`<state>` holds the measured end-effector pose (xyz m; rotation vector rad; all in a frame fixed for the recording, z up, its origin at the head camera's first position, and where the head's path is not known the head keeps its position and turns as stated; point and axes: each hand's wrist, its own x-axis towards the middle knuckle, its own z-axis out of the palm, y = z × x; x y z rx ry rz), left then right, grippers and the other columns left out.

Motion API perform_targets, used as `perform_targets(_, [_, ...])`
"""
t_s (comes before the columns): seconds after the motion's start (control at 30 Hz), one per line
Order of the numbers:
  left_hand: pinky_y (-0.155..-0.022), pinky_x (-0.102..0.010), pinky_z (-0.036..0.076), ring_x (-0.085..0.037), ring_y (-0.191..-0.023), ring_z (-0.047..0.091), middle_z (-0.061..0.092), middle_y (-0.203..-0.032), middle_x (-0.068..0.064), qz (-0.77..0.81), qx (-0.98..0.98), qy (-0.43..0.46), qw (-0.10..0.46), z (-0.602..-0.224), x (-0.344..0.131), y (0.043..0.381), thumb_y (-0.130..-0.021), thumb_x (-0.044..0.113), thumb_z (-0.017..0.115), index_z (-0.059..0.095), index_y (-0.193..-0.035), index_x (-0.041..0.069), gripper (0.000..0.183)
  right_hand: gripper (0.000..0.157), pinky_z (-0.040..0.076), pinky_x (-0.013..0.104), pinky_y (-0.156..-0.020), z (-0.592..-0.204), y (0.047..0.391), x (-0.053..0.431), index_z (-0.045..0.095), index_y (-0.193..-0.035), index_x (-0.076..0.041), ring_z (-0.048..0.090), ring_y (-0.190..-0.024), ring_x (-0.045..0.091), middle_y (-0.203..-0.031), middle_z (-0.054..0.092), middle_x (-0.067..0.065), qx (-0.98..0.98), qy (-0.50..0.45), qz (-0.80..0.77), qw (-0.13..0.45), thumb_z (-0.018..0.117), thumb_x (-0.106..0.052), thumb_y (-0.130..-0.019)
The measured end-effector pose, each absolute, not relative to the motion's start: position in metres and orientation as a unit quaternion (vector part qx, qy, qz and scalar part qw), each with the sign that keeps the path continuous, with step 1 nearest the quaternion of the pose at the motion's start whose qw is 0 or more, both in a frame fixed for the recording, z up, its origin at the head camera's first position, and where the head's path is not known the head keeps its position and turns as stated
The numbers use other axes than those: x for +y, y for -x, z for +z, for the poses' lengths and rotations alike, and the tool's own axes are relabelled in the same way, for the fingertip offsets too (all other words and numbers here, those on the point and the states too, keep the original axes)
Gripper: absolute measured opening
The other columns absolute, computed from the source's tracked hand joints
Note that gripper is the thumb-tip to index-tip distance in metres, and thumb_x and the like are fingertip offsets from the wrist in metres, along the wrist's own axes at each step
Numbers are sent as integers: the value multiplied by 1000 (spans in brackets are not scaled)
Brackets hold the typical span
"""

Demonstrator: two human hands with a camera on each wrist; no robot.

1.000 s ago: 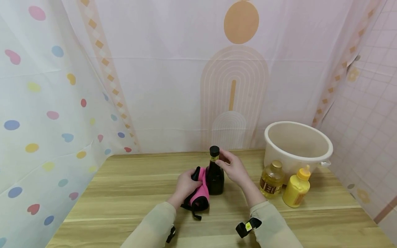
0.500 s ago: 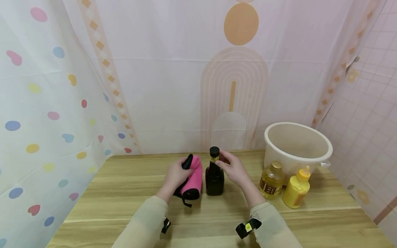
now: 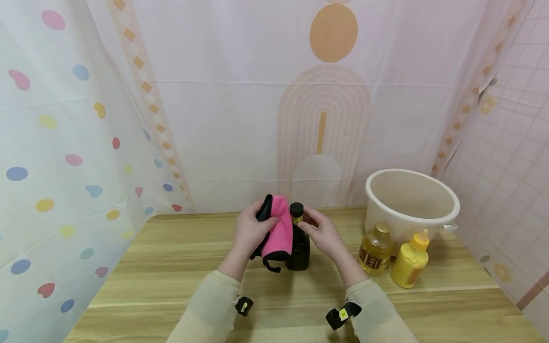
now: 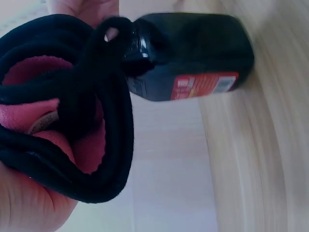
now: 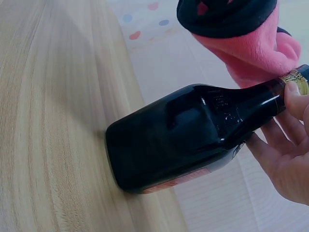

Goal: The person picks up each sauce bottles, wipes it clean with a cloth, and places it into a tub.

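My left hand (image 3: pixel 250 228) grips a bunched pink cloth (image 3: pixel 280 233) with black trim and a hanging black loop. The cloth is raised off the table, against the left side of a dark sauce bottle (image 3: pixel 300 250). That bottle stands upright on the table, with a black cap and a yellow neck band. Thumb and fingers of my right hand (image 3: pixel 322 232) pinch its neck. In the right wrist view the pink cloth (image 5: pixel 256 53) lies by the bottle's neck. A red label with a barcode shows on the bottle (image 4: pixel 193 53) in the left wrist view.
To the right stand a clear bottle of golden liquid (image 3: pixel 376 250) and a yellow squeeze bottle (image 3: pixel 409 264). Behind them is a cream bucket (image 3: pixel 377 209). Patterned curtains (image 3: pixel 231 119) hang at the back and sides of the wooden table (image 3: pixel 180 267).
The left hand has lifted the cloth up along the bottle, first swinging left away from it, then back right against it. The right hand and bottle have stayed put.
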<state>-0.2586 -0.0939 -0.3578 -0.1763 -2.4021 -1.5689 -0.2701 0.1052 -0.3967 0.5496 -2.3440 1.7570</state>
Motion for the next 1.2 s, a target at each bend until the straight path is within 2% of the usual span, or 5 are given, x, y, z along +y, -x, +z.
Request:
perform_targets(0.13, [-74, -41, 54, -25, -86, 63, 69, -99, -11, -557, -816, 71, 134, -361, -87, 256, -81, 14, 79, 69, -108, 7, 30, 44, 50, 41, -88, -398, 270, 105, 55, -139, -2, 59, -112, 31, -118, 65, 16, -792, -177, 578, 84, 64, -6, -96])
perform_targets(0.47, [-70, -37, 55, -22, -82, 64, 69, -100, -10, -580, -799, 84, 135, -369, -78, 256, -83, 22, 82, 70, -111, 8, 34, 44, 49, 42, -91, -398, 271, 104, 55, -139, -2, 59, -113, 30, -116, 66, 14, -792, -184, 577, 85, 63, -6, -96])
perform_targets(0.7, [-73, -38, 55, -22, -84, 65, 71, -100, -9, -564, -810, 81, 139, -376, -78, 255, -81, 18, 82, 72, -110, 8, 33, 44, 50, 43, -89, -398, 270, 103, 55, -139, -4, 58, -113, 31, -116, 65, 14, -796, -171, 574, 85, 64, -7, -96])
perform_targets(1.2, [-78, -42, 55, -23, -88, 65, 71, -104, -11, -542, -830, 80, 108, -400, -85, 254, -81, 15, 83, 71, -113, 7, 36, 43, 48, 45, -93, -399, 271, 103, 56, -136, 1, 60, -112, 32, -115, 67, 18, -787, -190, 579, 97, 65, -5, -95])
